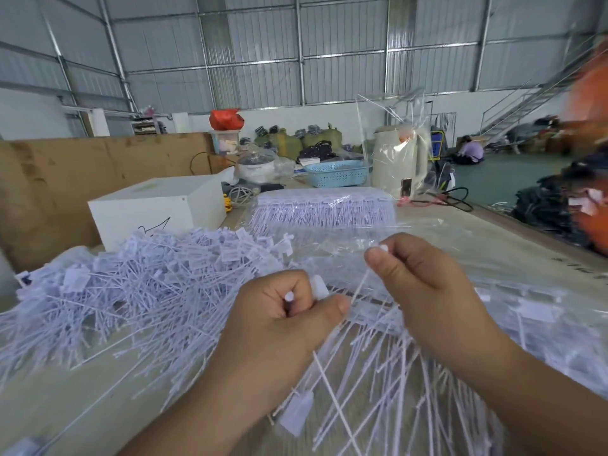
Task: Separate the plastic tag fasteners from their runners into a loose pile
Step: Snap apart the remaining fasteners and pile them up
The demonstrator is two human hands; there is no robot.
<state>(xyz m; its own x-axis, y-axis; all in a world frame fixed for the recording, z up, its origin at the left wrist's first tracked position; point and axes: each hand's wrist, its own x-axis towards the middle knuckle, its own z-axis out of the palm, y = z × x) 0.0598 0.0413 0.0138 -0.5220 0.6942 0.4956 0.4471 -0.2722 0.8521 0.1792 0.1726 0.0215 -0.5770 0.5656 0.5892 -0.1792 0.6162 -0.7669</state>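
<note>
A big loose pile of white plastic tag fasteners [138,284] covers the table's left side. My left hand [286,324] grips a bunch of fasteners still on their runner [378,373], whose thin stems fan out down and to the right beneath both hands. My right hand [424,284] pinches the top of a single fastener stem [360,284] between thumb and fingers, just right of the left hand. A clear bag of unseparated fastener strips [322,209] lies behind the hands.
A white box [154,209] stands at the back left against a cardboard wall [65,179]. Further back are a blue basket [335,174], a cream kettle [398,162], a cooker and cables. The table's right edge [539,232] drops to a green floor.
</note>
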